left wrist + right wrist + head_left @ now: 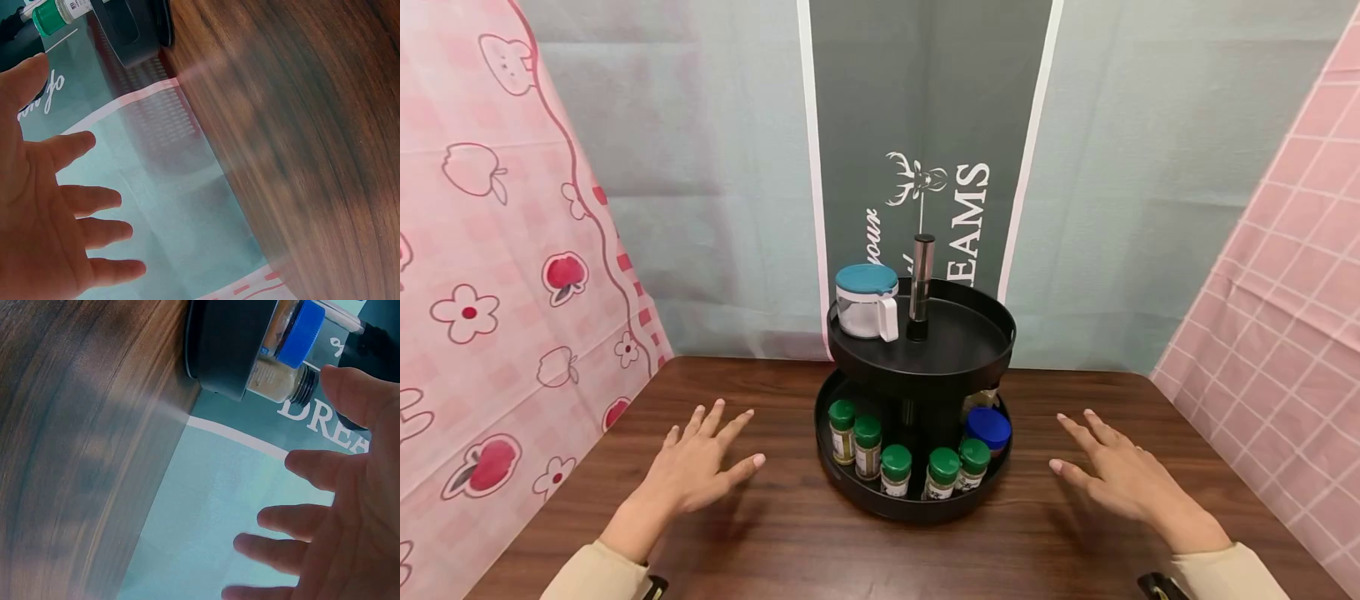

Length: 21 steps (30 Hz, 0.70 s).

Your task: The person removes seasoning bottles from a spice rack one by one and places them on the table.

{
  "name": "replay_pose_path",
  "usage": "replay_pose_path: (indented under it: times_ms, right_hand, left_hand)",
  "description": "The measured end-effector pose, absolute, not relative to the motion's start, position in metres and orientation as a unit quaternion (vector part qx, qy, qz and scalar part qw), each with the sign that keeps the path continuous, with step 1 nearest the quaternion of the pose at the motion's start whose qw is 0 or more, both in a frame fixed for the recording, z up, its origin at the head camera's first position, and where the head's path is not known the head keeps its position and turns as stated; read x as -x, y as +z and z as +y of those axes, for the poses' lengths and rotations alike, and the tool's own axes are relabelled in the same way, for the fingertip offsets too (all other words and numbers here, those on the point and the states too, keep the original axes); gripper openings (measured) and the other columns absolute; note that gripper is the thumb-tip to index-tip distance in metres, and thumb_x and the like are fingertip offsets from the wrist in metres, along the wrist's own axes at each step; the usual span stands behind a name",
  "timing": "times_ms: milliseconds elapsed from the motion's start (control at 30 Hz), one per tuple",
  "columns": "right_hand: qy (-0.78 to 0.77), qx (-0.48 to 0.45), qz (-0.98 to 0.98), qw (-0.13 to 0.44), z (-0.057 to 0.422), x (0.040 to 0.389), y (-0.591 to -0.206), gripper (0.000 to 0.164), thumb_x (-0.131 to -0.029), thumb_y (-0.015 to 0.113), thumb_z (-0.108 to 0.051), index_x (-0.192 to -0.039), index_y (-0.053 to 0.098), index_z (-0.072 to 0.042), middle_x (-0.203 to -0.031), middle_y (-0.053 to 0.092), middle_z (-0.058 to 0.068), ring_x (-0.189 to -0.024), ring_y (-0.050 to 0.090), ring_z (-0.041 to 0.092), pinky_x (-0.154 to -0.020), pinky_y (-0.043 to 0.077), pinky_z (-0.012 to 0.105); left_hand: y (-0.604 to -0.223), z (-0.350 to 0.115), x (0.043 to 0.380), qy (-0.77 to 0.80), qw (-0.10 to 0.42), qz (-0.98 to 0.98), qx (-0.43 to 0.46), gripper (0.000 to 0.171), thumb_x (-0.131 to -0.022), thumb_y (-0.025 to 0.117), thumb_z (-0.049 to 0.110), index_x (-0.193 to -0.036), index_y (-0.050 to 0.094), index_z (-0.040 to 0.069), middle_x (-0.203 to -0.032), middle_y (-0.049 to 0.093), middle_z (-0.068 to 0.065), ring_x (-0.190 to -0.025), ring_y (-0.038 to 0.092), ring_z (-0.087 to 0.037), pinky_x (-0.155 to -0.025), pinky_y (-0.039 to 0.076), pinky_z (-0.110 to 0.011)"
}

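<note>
A two-tier black turntable rack (925,367) stands in the middle of the wooden table. On its upper tier sits a clear jar with a teal lid and white handle (867,302), left of the metal post (922,283). The lower tier carries several green-capped spice jars (867,448) along the front and a blue-lidded jar (988,429) at right. In the right wrist view, a dark-capped jar (275,380) shows beside the blue lid. My left hand (700,462), fingers spread, is left of the rack; my right hand (1116,471), also spread, is to its right. Both hold nothing.
The brown wooden table (880,558) reaches back to a grey-green cloth (700,208) with a dark printed panel behind the rack. Pink patterned cloth (497,317) hangs at the left, and pink checked cloth (1285,300) at the right.
</note>
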State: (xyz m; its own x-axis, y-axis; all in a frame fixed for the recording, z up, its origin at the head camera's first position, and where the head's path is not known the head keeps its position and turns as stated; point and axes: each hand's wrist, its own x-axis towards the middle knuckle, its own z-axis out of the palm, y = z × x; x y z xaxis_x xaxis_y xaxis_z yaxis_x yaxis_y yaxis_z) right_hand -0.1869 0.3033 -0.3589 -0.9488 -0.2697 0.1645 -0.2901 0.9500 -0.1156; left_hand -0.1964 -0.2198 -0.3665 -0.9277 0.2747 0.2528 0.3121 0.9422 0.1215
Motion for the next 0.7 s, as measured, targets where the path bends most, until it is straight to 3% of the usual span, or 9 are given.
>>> replay_pose_path:
  times_ms: [100,233,367,700]
  right_hand:
    - [0.067,-0.163,-0.980,0.096,0.3041,0.1881,-0.3590,0.065,-0.083,0.057,-0.049,-0.133,0.044,-0.009,-0.129,0.039,0.034,-0.101,0.046,0.052,-0.065,0.046,0.061]
    - [0.065,-0.174,-0.976,0.116,0.3028,0.1896,-0.3580,0.049,-0.079,0.066,-0.033,-0.121,0.056,-0.010,-0.112,0.055,0.022,-0.083,0.058,0.035,-0.055,0.048,0.049]
    - [0.063,-0.172,-0.976,0.114,0.3008,0.1906,-0.3570,0.042,-0.078,0.067,-0.029,-0.115,0.060,-0.010,-0.104,0.058,0.016,-0.072,0.059,0.025,-0.051,0.048,0.044]
    - [0.072,-0.168,-0.979,0.096,0.3013,0.1908,-0.3558,0.045,-0.079,0.066,-0.030,-0.117,0.058,-0.008,-0.106,0.057,0.019,-0.078,0.059,0.029,-0.054,0.049,0.046]
  left_hand:
    - [-0.3669,-0.2203,0.1983,-0.075,0.144,-0.974,0.161,0.065,-0.082,0.053,0.057,-0.129,0.050,0.013,-0.131,0.043,-0.028,-0.115,0.040,-0.045,-0.083,0.037,-0.066]
    - [-0.3672,-0.2208,0.1998,-0.065,0.180,-0.966,0.172,0.052,-0.078,0.064,0.043,-0.117,0.059,0.010,-0.114,0.058,-0.019,-0.097,0.055,-0.036,-0.070,0.047,-0.057]
    - [-0.3669,-0.2216,0.1990,-0.061,0.183,-0.966,0.174,0.046,-0.075,0.067,0.040,-0.110,0.063,0.011,-0.105,0.062,-0.013,-0.087,0.058,-0.034,-0.062,0.049,-0.052]
    - [-0.3670,-0.2218,0.1995,-0.066,0.172,-0.968,0.172,0.046,-0.076,0.066,0.041,-0.111,0.062,0.011,-0.106,0.061,-0.013,-0.089,0.057,-0.033,-0.063,0.049,-0.052]
